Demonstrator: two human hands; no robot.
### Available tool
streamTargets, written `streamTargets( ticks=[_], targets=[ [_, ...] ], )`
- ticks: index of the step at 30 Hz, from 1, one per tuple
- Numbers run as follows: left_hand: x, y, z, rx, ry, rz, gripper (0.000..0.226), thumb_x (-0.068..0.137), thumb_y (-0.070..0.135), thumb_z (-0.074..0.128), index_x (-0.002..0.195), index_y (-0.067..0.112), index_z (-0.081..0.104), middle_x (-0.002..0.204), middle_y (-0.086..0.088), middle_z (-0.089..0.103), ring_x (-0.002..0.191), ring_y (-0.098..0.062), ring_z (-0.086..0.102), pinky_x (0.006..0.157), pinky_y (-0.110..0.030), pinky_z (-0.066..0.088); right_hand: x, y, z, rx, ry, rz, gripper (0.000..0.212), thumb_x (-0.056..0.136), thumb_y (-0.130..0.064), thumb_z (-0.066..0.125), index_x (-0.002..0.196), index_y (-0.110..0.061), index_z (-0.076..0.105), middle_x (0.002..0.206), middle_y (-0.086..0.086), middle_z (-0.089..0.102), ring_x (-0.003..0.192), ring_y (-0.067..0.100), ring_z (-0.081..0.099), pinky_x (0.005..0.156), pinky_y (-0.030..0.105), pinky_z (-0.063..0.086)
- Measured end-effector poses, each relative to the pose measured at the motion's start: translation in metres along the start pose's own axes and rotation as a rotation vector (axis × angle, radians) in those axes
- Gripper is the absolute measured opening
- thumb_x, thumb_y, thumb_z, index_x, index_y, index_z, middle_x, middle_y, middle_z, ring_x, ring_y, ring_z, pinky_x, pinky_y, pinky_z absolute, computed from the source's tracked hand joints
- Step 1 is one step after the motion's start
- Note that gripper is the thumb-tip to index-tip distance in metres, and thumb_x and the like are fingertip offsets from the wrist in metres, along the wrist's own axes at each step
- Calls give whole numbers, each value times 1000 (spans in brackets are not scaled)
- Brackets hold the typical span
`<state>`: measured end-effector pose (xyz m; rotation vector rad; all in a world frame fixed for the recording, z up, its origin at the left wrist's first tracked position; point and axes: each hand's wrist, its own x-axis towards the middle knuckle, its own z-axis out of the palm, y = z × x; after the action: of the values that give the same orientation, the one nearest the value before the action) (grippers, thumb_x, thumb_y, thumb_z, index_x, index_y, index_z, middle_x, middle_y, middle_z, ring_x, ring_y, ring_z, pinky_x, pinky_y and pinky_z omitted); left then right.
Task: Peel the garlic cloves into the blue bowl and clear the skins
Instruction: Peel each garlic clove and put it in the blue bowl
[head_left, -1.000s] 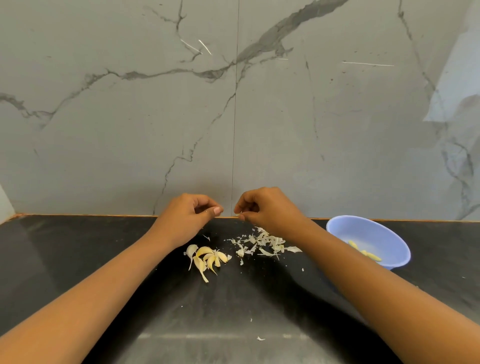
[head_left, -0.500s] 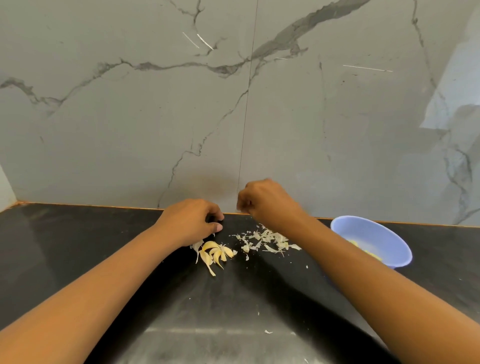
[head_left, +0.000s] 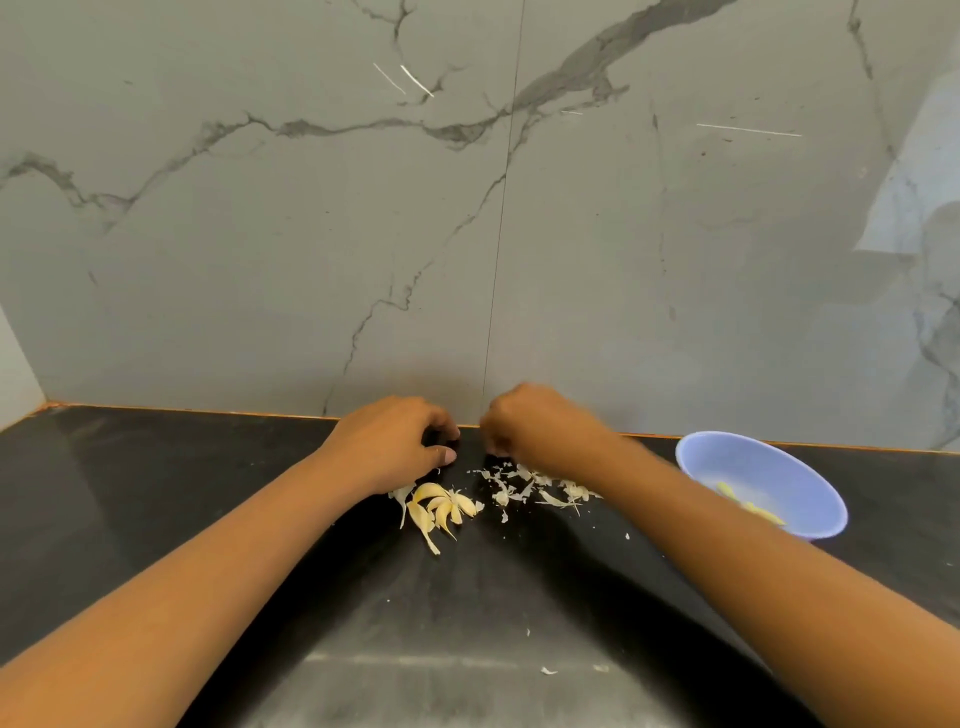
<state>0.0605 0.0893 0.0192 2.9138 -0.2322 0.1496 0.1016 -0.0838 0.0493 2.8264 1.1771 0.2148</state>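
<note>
Glossy black counter (head_left: 156, 493), marbled wall (head_left: 623, 260); papery skins (head_left: 530, 488), curved cloves (head_left: 441, 509), round blue bowl (head_left: 753, 462). Left hand (head_left: 395, 447) and right hand (head_left: 540, 426) curled; can't tell what they hold.

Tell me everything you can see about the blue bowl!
The blue bowl is round, pale blue and smooth, plastic by its look. It sits upright on the black counter, far right, near the back edge. A few yellowish peeled garlic cloves lie inside, toward its near side. The right forearm passes in front and hides a bit of its lower left rim; whether they touch cannot be told.
</note>
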Motion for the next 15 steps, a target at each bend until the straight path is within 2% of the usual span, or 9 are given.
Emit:
streamTargets(
  ticks=[2, 6, 10, 12, 15],
  targets=[
    [0, 1, 1, -11, 11, -8, 28, 91, 43, 60, 119, 37, 61, 118, 12, 62, 109, -12, 56, 84, -31, 49, 0, -2, 7, 57, 10, 1, 18, 88, -8, 59, 98, -14, 72, 98, 6, 69, 95, 22, 60, 83, 33, 50],
    [-2, 4, 1, -195, 125, -7, 27, 86, 45, 66, 112, 39, 64, 111, 17, 66, 102, -4, 60, 86, -33, 52, -10, 12, 1, 706, 273, 189, 12, 87, -9, 67, 96, -14, 74, 90, 3, 73, 80, 9, 66, 79, 17, 53],
    [-7, 16, -4, -596, 325, 49, 18, 81, 36, 73, 99, 35, 73, 89, 18, 72, 86, 8, 62, 74, -12, 48, -28, 0, 10, 1396, 241, 284, 12, 87, 0, 63, 90, -11, 68, 82, 5, 70, 73, 11, 68, 73, 23, 58],
    [-9, 20, -3, -692, 355, 64, 18, 79, 32, 74, 97, 31, 75, 84, 17, 73, 83, 7, 64, 68, -5, 45, -29, 1, 10, 1535, 238, 305, 11, 86, 2, 63, 89, -9, 65, 78, 5, 70, 71, 12, 68, 73, 26, 59],
    [-11, 24, -2, -802, 389, 71, 15, 77, 28, 76, 91, 29, 76, 80, 14, 74, 80, 2, 67, 68, -6, 47, -28, 0, 10, 1619, 229, 308, 11, 85, 1, 65, 87, -9, 61, 73, 4, 69, 69, 13, 68, 72, 28, 59]
  ],
)
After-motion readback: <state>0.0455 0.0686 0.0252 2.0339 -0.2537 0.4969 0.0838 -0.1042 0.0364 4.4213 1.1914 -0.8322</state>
